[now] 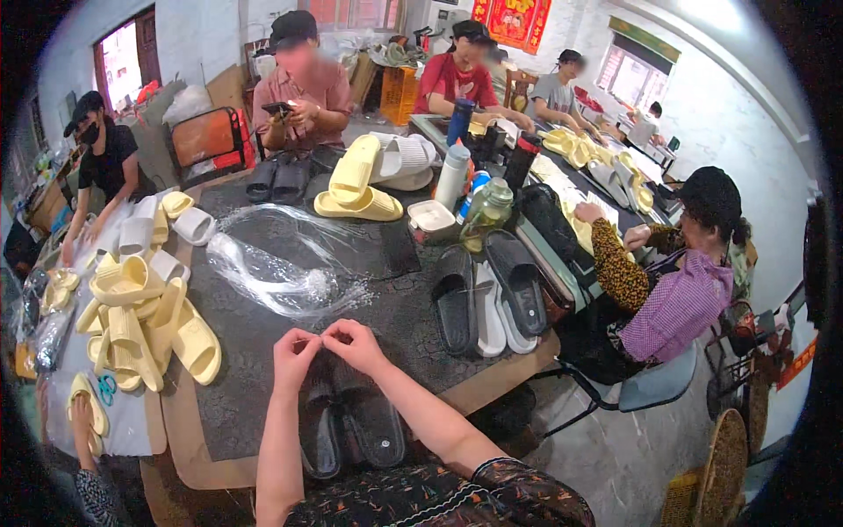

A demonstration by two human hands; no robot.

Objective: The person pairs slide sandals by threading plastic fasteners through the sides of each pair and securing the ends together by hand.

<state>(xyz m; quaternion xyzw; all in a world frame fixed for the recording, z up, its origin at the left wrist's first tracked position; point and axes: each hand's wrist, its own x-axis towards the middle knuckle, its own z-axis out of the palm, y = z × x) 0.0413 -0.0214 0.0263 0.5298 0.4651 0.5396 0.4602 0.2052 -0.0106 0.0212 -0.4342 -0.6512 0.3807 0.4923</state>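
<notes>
My left hand (pixel 296 355) and my right hand (pixel 355 346) meet fingertip to fingertip over the near edge of the table (pixel 237 413). Both are closed in a pinch; anything between the fingers is too small to make out. Just below them lies a pair of black slide slippers (pixel 379 430), partly covered by my wrists. Beyond my hands is a loose bundle of clear thin plastic strands (pixel 268 279), with small whitish ends fanning out on its right side.
Yellow slippers (pixel 195 342) are heaped at the left, near teal scissors (pixel 106 389). Black and white slippers (pixel 454 303) stand to the right, below a glass jar (pixel 488 213) and several bottles. A phone-holding person (pixel 307 97) sits across; another person (pixel 672 299) works at right.
</notes>
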